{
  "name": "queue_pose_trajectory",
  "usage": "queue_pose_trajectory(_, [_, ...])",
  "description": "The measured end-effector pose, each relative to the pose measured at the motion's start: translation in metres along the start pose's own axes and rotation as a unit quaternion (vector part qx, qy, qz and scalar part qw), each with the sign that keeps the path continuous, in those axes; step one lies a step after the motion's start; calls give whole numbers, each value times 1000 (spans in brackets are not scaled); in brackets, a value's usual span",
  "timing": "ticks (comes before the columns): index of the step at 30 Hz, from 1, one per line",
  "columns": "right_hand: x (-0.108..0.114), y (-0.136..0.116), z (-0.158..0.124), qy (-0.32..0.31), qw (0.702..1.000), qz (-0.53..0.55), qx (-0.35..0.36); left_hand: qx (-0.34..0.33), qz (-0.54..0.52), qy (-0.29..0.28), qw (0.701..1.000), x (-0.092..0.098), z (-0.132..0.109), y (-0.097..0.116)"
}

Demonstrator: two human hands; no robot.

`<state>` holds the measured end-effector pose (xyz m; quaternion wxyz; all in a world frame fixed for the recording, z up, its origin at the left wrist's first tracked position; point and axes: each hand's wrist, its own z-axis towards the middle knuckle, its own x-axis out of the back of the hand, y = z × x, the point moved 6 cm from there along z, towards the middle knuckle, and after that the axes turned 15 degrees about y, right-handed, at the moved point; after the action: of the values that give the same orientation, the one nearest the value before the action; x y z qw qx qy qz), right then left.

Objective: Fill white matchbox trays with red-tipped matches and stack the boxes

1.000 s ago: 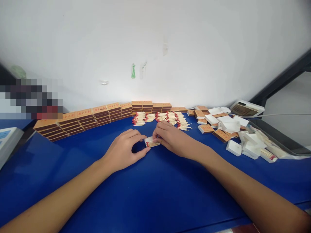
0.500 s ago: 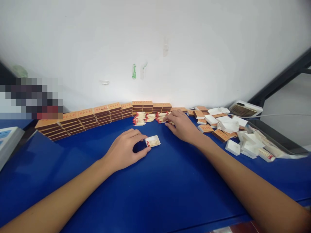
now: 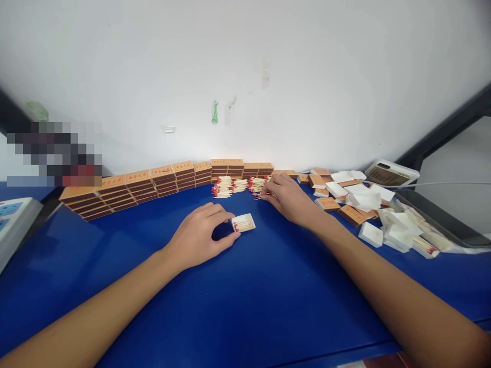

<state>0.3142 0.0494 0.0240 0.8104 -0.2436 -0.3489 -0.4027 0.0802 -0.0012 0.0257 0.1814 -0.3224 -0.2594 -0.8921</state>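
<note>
A small white matchbox tray with several red-tipped matches in it lies on the blue table. My left hand grips its left end between thumb and index finger. Farther back, my right hand is at the right-hand heap of loose matches, its thumb and fingers pinched together on matches there. The palm and fingers partly cover that heap. Two more piles of matches lie just left of it, red heads mostly leftward.
Stacked orange matchboxes line the wall from the left to the middle. At the right lie jumbled matchbox sleeves and white trays, beside a dark tray, a white device and its cable. A white box stands far left.
The right thumb and fingers have closed together over the matches. The left hand still grips the tray in the same place. The whole view has shifted slightly.
</note>
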Motion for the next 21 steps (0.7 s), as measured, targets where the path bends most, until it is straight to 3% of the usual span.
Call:
queue_pose_trajectory(12, [-6, -12, -1, -29, 999, -13, 16, 8, -2, -6, 1000, -1, 0, -1])
queue_pose_trajectory(21, [-7, 0, -3, -60, 998, 32, -3, 6, -1, -5, 1000, 0, 1, 0])
